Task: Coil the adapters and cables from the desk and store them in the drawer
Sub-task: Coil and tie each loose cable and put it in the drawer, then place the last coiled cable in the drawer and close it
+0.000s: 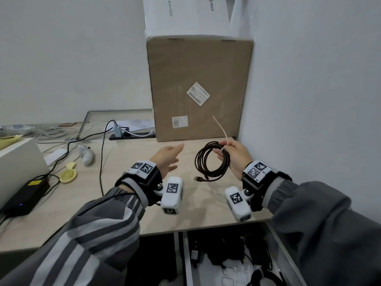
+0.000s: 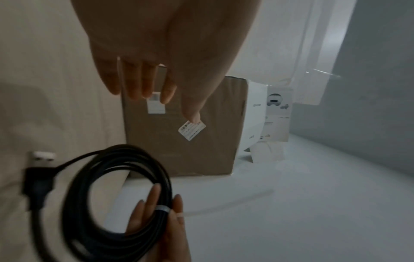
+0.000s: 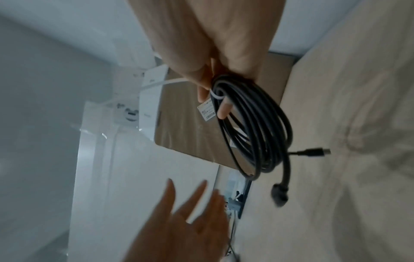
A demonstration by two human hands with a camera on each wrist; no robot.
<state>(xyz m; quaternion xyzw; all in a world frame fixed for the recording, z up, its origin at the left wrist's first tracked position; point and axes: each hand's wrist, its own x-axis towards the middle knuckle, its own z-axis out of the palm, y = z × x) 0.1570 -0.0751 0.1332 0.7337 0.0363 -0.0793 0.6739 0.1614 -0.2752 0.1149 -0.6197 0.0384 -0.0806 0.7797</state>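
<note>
A coiled black cable [image 1: 210, 159] hangs above the desk [image 1: 185, 201] from my right hand [image 1: 233, 155], whose fingers curl round its upper right side. A pale cable tie [image 1: 221, 131] wraps the coil at the grip, its tail sticking up. The cable's plug [image 1: 199, 178] dangles near the desk. The right wrist view shows the coil [image 3: 253, 127] and the white tie [image 3: 216, 94] between my fingers. My left hand [image 1: 169, 159] hovers open to the coil's left, holding nothing. In the left wrist view, the coil [image 2: 107, 200] lies below my straight fingers [image 2: 143, 79].
A large cardboard box [image 1: 198, 87] stands at the back against the right wall. The open drawer [image 1: 226, 256] below the desk edge holds dark adapters and cables. At left lie a black power brick [image 1: 22, 197], a laptop [image 1: 18, 166], loose cables, a power strip [image 1: 132, 134].
</note>
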